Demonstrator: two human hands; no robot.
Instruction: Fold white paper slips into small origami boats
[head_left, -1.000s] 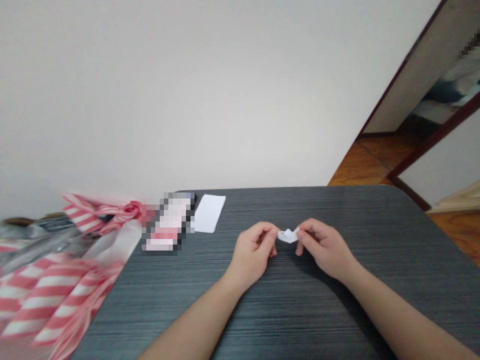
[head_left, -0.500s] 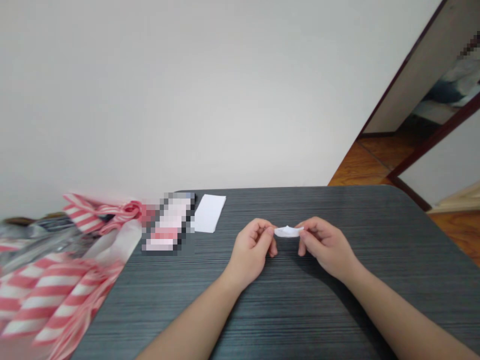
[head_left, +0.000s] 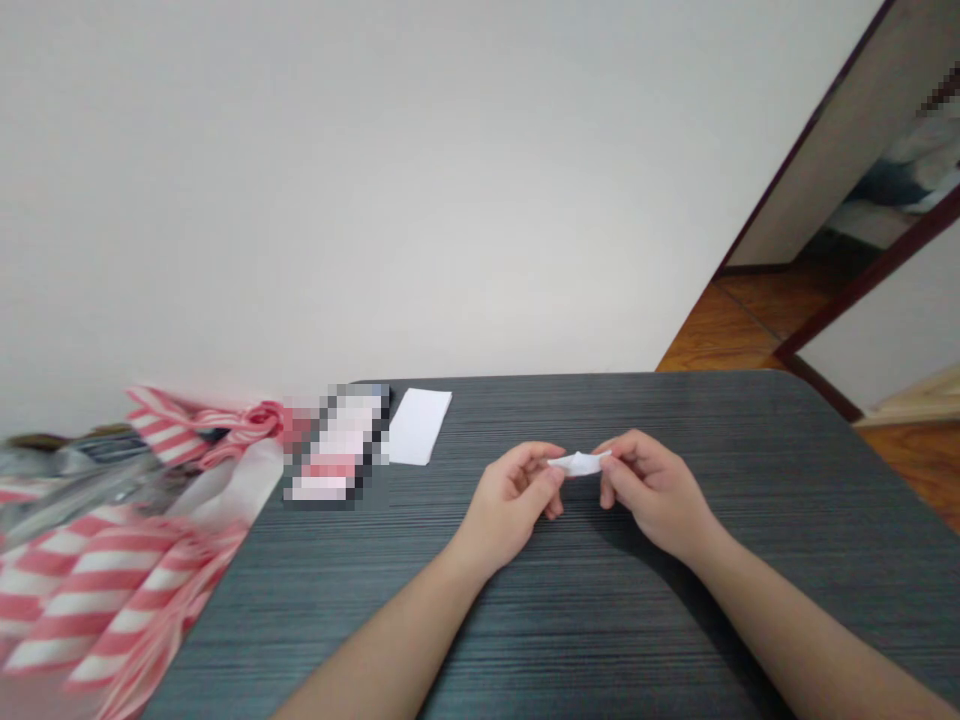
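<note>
A small folded piece of white paper is held just above the dark grey table, near its middle. My left hand pinches the paper's left end with its fingers curled. My right hand pinches the right end the same way. The paper looks flat and narrow between the two hands.
A white sheet of paper lies at the table's far left, beside a blurred flat object. Red and white striped plastic bags hang off the table's left side. An open doorway and wooden floor are to the right.
The paper piece went from a cupped, bent shape to a flat narrow strip. Both hands have moved slightly closer together and stay pinched on it.
</note>
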